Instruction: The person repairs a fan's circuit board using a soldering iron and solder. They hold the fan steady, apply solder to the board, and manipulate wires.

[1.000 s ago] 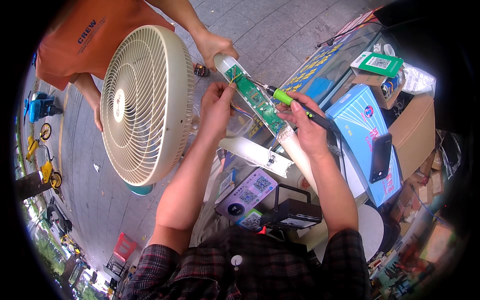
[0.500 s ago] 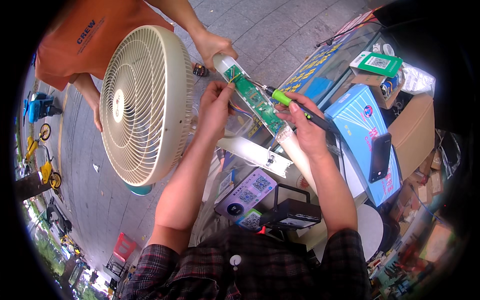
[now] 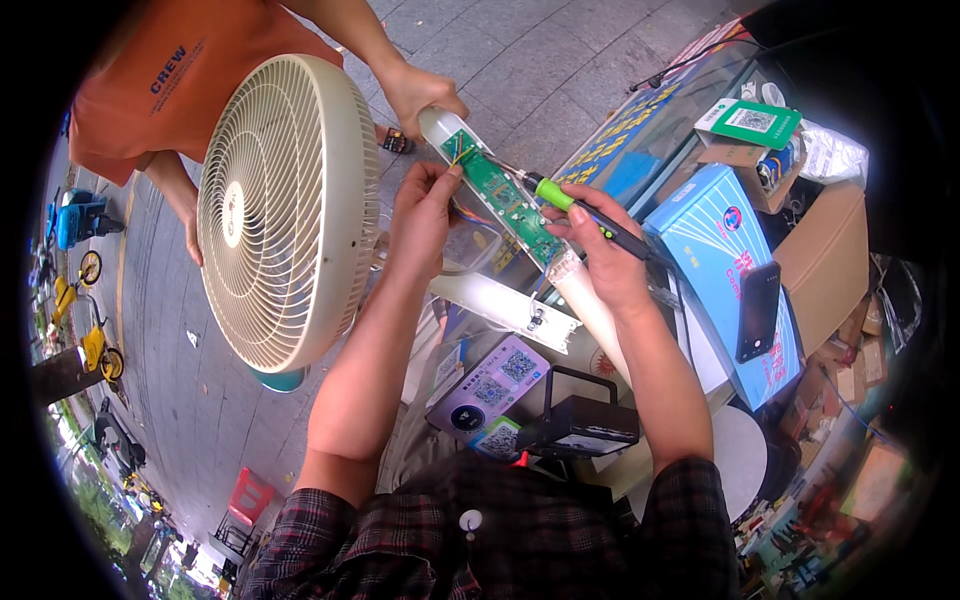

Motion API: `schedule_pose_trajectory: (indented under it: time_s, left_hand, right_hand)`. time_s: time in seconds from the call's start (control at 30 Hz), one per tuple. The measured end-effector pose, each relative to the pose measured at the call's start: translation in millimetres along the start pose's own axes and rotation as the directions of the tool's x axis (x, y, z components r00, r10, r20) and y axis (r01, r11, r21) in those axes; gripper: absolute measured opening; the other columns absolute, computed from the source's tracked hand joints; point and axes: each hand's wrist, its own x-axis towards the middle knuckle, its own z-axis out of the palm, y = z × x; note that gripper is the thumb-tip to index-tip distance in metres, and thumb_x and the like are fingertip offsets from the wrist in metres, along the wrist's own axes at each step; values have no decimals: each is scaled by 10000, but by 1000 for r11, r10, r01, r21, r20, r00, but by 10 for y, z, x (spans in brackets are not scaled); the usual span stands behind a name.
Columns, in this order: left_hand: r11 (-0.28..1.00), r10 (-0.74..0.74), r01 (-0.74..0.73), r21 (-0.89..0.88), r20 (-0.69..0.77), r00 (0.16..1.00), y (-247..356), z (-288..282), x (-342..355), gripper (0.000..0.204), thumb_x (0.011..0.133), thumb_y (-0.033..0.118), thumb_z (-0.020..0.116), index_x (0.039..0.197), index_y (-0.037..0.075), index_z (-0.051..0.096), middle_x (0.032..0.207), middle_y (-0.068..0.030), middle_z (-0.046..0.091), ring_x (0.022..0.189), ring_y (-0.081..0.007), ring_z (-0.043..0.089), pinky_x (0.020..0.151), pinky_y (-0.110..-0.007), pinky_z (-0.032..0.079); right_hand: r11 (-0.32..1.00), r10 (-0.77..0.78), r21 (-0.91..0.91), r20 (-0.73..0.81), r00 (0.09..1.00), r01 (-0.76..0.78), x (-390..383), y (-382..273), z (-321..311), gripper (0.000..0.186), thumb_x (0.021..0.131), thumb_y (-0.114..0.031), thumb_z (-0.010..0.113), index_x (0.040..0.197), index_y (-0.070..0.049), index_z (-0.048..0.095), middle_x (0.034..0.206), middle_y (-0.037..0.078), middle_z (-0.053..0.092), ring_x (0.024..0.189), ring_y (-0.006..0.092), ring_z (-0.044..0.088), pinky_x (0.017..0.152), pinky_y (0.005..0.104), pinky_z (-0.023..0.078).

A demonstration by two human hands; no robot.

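The fan head (image 3: 285,215) stands left of our left grip (image 3: 425,210), steadied at its far rim by another person's hand (image 3: 192,238). We judge it bulky and awkward rather than very heavy, with wire guards that could bend; its solid outer ring looks the best hold. The white column (image 3: 592,305) runs from beyond our left grip to under our right forearm. It should be stiff, smooth and a little slippery, best held by its outer walls; the other person's second hand (image 3: 425,92) has its far end.

The green circuit board (image 3: 500,195) sits in the column between our two grips, likely thin and brittle, so edges only. Our right grip (image 3: 605,245) is wrapped pen-fashion round a green-and-black soldering iron (image 3: 555,192), presumably light, safe by the handle alone. Our left grip is pinched on thin wires (image 3: 458,150), soft and easily pulled loose, though our fingers hide which strands.
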Motion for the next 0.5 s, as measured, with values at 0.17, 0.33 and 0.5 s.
schedule_pose_trajectory:
  time_s: [0.17, 0.33, 0.5]
  left_hand:
    - [999, 17, -16, -36, 20, 1000, -64, -17, 32, 148, 1022, 221, 613, 1007, 76, 587, 920, -8, 621, 756, -99, 597, 718, -257, 461]
    - [1000, 9, -8, -29, 34, 999, -57, -42, 35, 144, 1022, 204, 610, 1022, 63, 582, 957, -17, 635, 844, -113, 616, 779, -261, 460]
    - [996, 21, -20, -89, 14, 1000, -25, 21, 26, 158, 1013, 185, 610, 1007, 37, 554, 868, -34, 604, 792, -102, 574, 723, -267, 457]
  right_hand:
    - [1000, 4, 6, -5, 1000, -4, -13, 6, -2, 400, 1022, -231, 622, 1301, 51, 568, 1170, 183, 676, 1079, 233, 679, 942, 344, 579]
    - [1000, -8, 20, 24, 1000, 8, -4, 15, -17, 309, 1009, -128, 629, 1279, 20, 615, 1217, 133, 659, 1095, 219, 683, 928, 323, 582]
    - [999, -41, -33, 38, 998, 42, -7, 19, -24, 341, 1011, -170, 628, 1282, 35, 596, 1193, 145, 641, 1101, 230, 671, 958, 338, 565]
